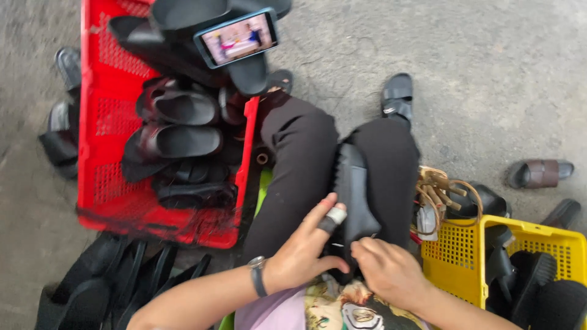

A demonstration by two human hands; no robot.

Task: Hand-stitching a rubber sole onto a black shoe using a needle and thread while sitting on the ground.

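Note:
A black slide sandal (353, 189) lies sole-up between my knees, its ridged tread facing the camera. My left hand (304, 249) grips its near left edge, with a taped index finger stretched along the sole and a watch on the wrist. My right hand (386, 271) holds the near right end of the same sandal, fingers curled over the heel.
A red crate (101, 116) at left holds several black sandals, with a phone (237, 36) propped on top. A yellow basket (455, 253) at right holds more. Loose sandals (110, 281) lie at lower left; a brown slide (540, 173) and a bundle of tan straps (435, 188) sit right.

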